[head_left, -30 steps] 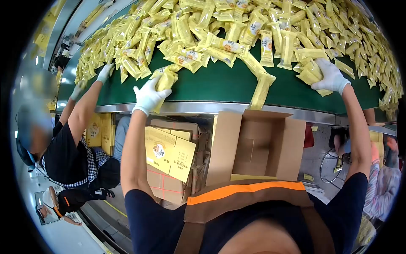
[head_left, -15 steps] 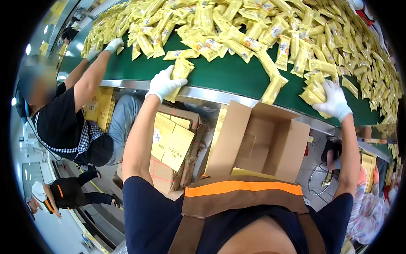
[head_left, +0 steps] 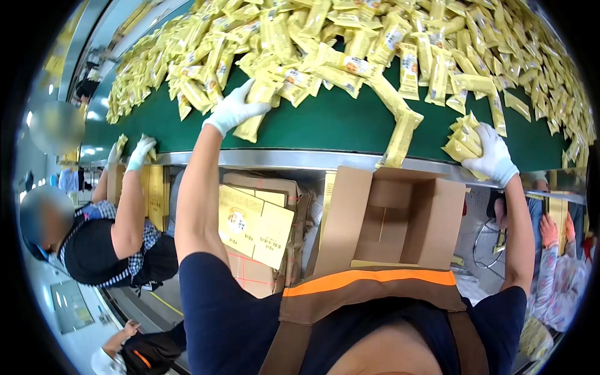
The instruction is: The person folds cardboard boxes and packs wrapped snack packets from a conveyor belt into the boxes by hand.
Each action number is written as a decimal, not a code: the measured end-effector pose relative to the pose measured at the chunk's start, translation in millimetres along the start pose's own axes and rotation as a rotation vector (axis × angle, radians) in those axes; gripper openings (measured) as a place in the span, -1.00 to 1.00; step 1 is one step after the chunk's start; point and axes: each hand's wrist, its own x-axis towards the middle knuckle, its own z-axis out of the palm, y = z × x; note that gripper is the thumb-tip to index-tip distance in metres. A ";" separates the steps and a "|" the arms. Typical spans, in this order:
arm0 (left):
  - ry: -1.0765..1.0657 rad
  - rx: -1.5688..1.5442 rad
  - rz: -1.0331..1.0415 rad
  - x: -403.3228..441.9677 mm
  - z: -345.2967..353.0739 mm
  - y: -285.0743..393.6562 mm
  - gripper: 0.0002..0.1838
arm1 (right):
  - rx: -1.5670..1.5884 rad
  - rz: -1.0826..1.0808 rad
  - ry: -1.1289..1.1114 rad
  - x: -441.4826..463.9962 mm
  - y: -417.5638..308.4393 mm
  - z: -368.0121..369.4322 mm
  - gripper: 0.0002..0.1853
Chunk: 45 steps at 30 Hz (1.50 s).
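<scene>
My left hand (head_left: 232, 112), in a white glove, grips a yellow packet (head_left: 255, 111) between thumb and fingers at the near edge of the packet pile. My right hand (head_left: 494, 155), also gloved, is wrapped round a bunch of several yellow packets (head_left: 462, 137) above the belt's near edge. Between the hands, a few packets reach from the pile toward me, and one packet (head_left: 400, 139) overhangs the metal rail. Below it stands an open cardboard box (head_left: 344, 215), its flaps up.
The green belt (head_left: 300, 134) carries a large heap of yellow packets (head_left: 281, 37) along its far side. A metal rail (head_left: 281, 157) borders it. Flat yellow cartons (head_left: 253, 222) lie on cardboard at left. A co-worker (head_left: 100, 244) works further left; another person's gloved hands (head_left: 550, 231) are at right.
My left hand has moved left and slightly up with its packet, against the pile. My right hand keeps its bunch in nearly the same place. The co-worker at left has drawn back to the rail.
</scene>
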 end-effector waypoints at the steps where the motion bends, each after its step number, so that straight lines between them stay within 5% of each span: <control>1: -0.037 -0.060 -0.001 -6.7 2.1 8.3 0.14 | -0.007 -0.013 -0.001 -0.1 2.5 0.2 -0.04; 2: -0.072 -0.118 -0.009 -21.3 1.9 14.4 0.14 | -0.010 -0.032 -0.005 0.0 2.8 0.6 -0.04; 4: 0.135 0.444 0.030 -60.3 18.8 44.1 0.02 | 0.080 0.033 0.030 0.9 4.2 -6.2 -0.09; 6: 0.319 0.648 0.229 -87.6 47.5 55.6 0.00 | 0.024 0.070 0.157 0.0 0.4 -11.5 -0.10; 11: 0.391 0.606 0.137 -85.3 54.1 52.9 -0.01 | -0.065 -0.007 0.224 2.5 -8.2 23.6 -0.13; 15: -0.007 0.657 -0.150 -65.5 31.4 69.3 0.13 | -0.077 -0.038 0.119 -14.9 -17.3 12.6 0.10; 21: 0.000 0.491 -0.199 -57.1 35.8 61.9 0.37 | 0.059 0.053 0.009 -2.0 -16.2 6.5 0.14; 23: -0.006 0.438 -0.253 -62.1 37.7 71.8 0.40 | 0.627 -0.028 0.131 -6.6 -5.9 8.5 0.09; 26: 0.128 0.397 -0.114 -82.8 48.6 59.7 0.38 | 1.827 -0.049 -0.042 -66.7 -63.4 -37.2 -0.11; 27: 0.188 0.199 -0.021 -88.0 50.6 48.2 0.36 | 1.889 -0.128 -0.281 -81.4 -64.9 -36.5 -0.18; 28: 0.253 0.004 0.071 -89.2 51.0 43.8 0.34 | 1.239 -0.152 -0.422 -88.2 -97.9 -61.7 -0.22; 29: 0.238 -0.376 0.093 -107.6 43.9 86.2 0.28 | 0.869 -0.509 -0.119 -95.8 -133.1 -57.6 -0.21; 30: 0.178 -0.704 0.129 -116.6 40.5 111.7 0.23 | 0.451 -0.617 -0.095 -100.1 -162.1 -52.8 -0.22; 32: -0.164 -1.035 0.151 -137.0 32.2 148.6 0.18 | 0.041 -0.714 -0.183 -103.1 -193.3 -12.4 -0.23; 36: -0.504 -0.482 0.555 -145.6 75.9 233.4 0.16 | 0.144 -0.639 -0.543 -96.8 -228.4 46.6 -0.38; 38: -0.395 0.191 0.696 -141.3 112.9 242.9 0.11 | 0.339 -0.573 -0.280 -111.5 -228.4 102.9 -0.51; 39: -0.462 0.330 0.658 -137.3 118.6 253.0 0.06 | 0.340 -0.599 -0.129 -123.5 -223.5 146.0 -0.57; 40: -0.500 0.273 0.601 -138.0 136.4 259.3 -0.01 | 0.070 -0.777 -0.233 -133.0 -222.7 126.1 -0.56; 41: -0.338 0.373 0.750 -142.7 150.2 262.1 -0.06 | 0.040 -0.656 -0.284 -139.7 -226.2 105.9 -0.54; 42: -0.470 0.529 0.630 -140.9 151.2 280.3 -0.02 | -0.037 -0.633 -0.483 -136.4 -225.7 103.6 -0.51; 44: -0.422 0.628 0.604 -140.0 184.4 286.5 0.01 | -0.134 -0.729 -0.237 -143.0 -208.5 123.9 -0.49; 45: -0.373 0.656 0.624 -140.5 196.7 285.2 -0.01 | -0.133 -0.667 -0.351 -140.5 -213.6 118.3 -0.47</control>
